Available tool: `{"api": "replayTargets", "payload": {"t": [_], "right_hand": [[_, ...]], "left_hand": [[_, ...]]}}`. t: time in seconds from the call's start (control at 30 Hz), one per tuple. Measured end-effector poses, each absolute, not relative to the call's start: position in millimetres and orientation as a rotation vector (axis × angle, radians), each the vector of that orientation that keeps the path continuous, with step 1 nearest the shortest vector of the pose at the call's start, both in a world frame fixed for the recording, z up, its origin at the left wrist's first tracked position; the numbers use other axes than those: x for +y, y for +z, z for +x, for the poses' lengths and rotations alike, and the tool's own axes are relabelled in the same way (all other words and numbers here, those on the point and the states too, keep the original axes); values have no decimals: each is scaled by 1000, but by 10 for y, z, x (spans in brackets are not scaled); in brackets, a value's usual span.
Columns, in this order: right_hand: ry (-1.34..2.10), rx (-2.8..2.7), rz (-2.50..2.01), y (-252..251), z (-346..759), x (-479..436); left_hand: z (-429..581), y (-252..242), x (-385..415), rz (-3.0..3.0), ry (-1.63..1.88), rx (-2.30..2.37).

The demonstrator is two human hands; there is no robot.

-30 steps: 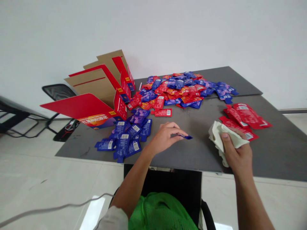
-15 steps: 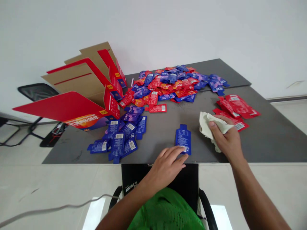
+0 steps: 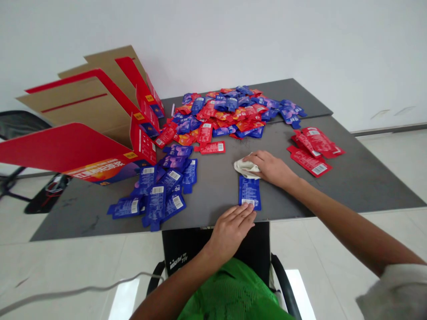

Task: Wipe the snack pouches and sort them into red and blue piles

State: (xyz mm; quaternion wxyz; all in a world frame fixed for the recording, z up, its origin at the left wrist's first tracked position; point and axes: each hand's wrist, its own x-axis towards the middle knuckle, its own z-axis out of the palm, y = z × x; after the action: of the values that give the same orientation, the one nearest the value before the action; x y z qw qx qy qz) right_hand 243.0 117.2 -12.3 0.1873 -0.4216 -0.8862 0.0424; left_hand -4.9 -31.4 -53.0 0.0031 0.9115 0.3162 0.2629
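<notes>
A blue spouted pouch (image 3: 250, 191) lies flat near the front edge of the table, its printed side and barcode facing up. My left hand (image 3: 231, 230) rests its outstretched fingers on the pouch's near end. Over the spout end, my right hand (image 3: 271, 169) presses a folded cream cloth (image 3: 246, 167), which hides the spout. To the left sits a loose group of blue pouches (image 3: 156, 200). Several red pouches (image 3: 310, 149) overlap on the right side.
A large heap of mixed red and blue pouches (image 3: 230, 109) covers the table's back. Open red cardboard boxes (image 3: 110, 164) stand at the left with flaps raised. A black chair (image 3: 50, 195) is beyond them. The grey tabletop (image 3: 213, 186) ends just before my lap.
My right hand has carried the cloth leftward from beside the red pouches onto the blue pouch's spout end. My left hand stays at its near end. The view has shifted slightly.
</notes>
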Motion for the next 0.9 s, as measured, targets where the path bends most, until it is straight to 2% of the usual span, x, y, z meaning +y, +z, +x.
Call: {"api": "replayTargets", "payload": {"t": [0.13, 0.33, 0.47, 0.67, 0.8, 0.9], "right_hand": [[13, -2289, -1191, 35, 2488, 1039], [341, -2561, -837, -38, 2322, 286], [335, -2545, -904, -182, 2307, 587], [109, -2527, -1156, -121, 2366, 1339], [-13, -2187, -1241, 3, 2423, 1256], [-37, -1889, -1300, 9, 2506, 1053]], "left_hand": [[-23, -546, -335, 2811, 899, 1004], [0, -489, -370, 2688, 822, 1057], [16, -495, -365, 2711, 917, 1042], [21, -504, -370, 2707, 981, 1031], [33, -293, -205, 2628, 912, 1053], [106, -99, 31, 2592, 736, 1260]]}}
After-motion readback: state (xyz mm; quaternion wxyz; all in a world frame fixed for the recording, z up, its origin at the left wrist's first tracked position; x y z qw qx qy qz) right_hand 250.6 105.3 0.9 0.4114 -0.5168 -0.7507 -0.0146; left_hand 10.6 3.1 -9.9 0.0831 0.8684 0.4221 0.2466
